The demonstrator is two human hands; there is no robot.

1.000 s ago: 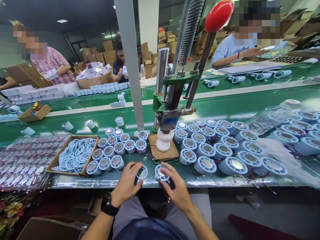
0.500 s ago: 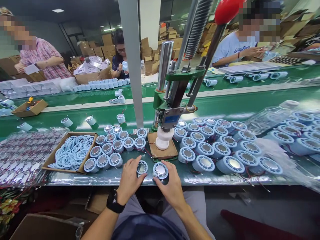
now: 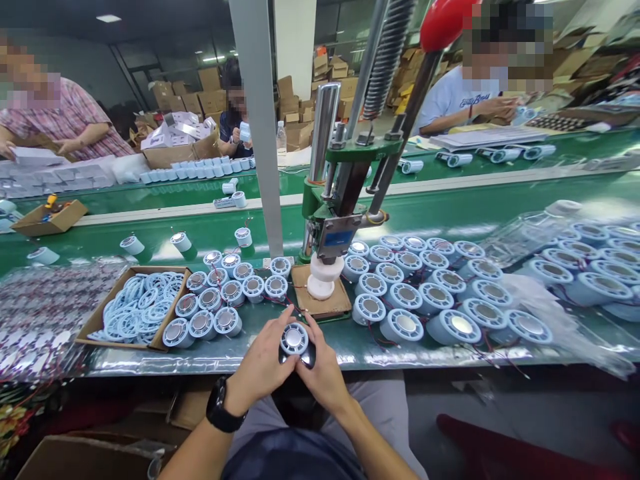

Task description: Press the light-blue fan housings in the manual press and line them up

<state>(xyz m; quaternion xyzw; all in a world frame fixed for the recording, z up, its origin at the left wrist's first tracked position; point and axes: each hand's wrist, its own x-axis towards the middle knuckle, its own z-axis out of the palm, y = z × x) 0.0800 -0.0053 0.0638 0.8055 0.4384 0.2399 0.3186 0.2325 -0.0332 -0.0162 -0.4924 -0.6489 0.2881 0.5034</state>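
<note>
Cupping blue-rimmed unit point(image 3: 294, 339), hands point(image 3: 264, 357) near table edge point(image 3: 400, 365), press point(image 3: 340, 233) beyond.

One press point(image 3: 333, 233), one ring box point(image 3: 159, 343) — fourteen pale-blue cylinders point(image 3: 233, 293) clustered between them.

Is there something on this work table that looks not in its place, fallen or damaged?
One blue cylinder seems to lie on its side at the left, unlike the upright ones near it. At right, clear plastic film lies crumpled beside round blue parts. No damage shows.
</note>
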